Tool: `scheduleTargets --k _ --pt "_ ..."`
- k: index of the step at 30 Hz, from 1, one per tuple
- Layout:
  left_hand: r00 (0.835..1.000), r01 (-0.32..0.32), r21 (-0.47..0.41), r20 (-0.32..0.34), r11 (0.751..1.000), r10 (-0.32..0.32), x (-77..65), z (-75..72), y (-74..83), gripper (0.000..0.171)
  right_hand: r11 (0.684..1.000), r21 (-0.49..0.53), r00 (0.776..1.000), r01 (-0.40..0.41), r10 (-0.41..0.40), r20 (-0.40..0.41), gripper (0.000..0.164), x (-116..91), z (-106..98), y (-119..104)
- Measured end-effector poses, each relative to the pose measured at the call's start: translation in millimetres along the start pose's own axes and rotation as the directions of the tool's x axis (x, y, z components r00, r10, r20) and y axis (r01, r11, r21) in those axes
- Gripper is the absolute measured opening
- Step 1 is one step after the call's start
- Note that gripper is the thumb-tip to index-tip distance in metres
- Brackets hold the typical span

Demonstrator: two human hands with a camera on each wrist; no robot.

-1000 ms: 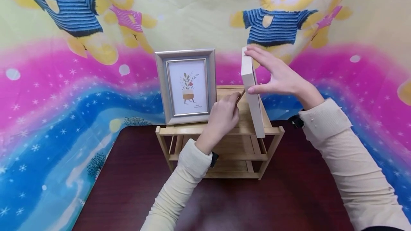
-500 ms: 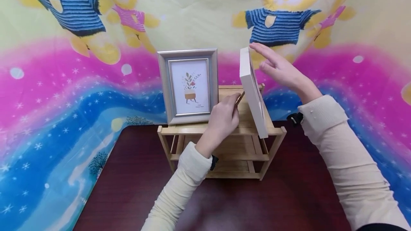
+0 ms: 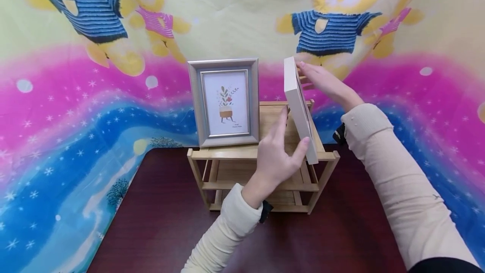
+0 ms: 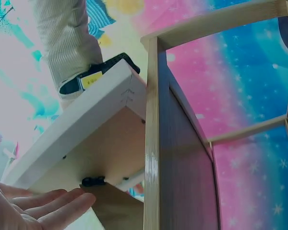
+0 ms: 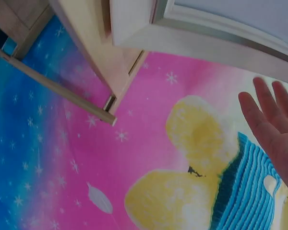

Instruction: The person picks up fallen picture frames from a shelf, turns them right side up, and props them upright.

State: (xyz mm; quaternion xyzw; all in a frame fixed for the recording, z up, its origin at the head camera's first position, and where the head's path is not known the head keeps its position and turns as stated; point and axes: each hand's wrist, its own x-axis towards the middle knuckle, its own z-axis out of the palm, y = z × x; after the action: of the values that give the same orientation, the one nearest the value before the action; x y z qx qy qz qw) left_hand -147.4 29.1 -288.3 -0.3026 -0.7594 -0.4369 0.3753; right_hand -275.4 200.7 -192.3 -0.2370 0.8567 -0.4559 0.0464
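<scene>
On the right of the wooden rack's top stands a white picture frame, turned nearly edge-on and tilted. My left hand lies along its back side, fingers extended and thumb beside the frame's near edge; touching or just apart, I cannot tell. The left wrist view shows the straight fingers near the frame's backboard, a small black fitting and a brown stand leg. My right hand is at the frame's front side near its top, fingers extended; in the right wrist view the fingers point at the border.
A silver-grey picture frame with a potted-plant print stands on the rack's left, facing me. Lower shelves lie beneath. The rack rests on a dark red table before a bear-print cloth.
My left hand has let go of the thin stand leg, its fingers straightening and thumb spreading towards the frame. The right hand lifted off the frame's edge, then came closer to its front side.
</scene>
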Motion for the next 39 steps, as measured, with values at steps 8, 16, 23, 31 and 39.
scheduleTargets --k 8,16,23,31,39 --pt "1.000 0.002 0.069 0.002 0.998 -0.003 3.0 4.7 -1.8 0.084 1.000 0.010 0.999 -0.026 0.026 -0.027 0.060 -0.6 4.8 -0.8" --pt "1.000 -0.003 0.097 0.021 0.995 0.001 5.6 4.6 -3.0 0.079 0.999 0.043 0.999 -0.032 0.034 -0.030 0.061 -5.1 5.4 -3.0" --pt "1.000 -0.003 0.085 0.015 0.996 0.001 6.6 3.4 -3.4 0.083 0.999 0.017 0.998 -0.029 0.030 -0.059 0.062 -7.3 4.4 -2.5" --pt "1.000 -0.030 0.064 0.005 0.998 0.030 6.4 5.5 -5.8 0.085 1.000 -0.005 0.997 -0.020 0.019 -0.073 0.060 -10.2 1.1 -0.5" --pt "1.000 -0.026 0.063 -0.010 0.998 0.027 8.4 5.5 -8.4 0.092 1.000 0.005 0.994 -0.020 0.021 -0.109 0.060 -16.7 -5.2 2.0"
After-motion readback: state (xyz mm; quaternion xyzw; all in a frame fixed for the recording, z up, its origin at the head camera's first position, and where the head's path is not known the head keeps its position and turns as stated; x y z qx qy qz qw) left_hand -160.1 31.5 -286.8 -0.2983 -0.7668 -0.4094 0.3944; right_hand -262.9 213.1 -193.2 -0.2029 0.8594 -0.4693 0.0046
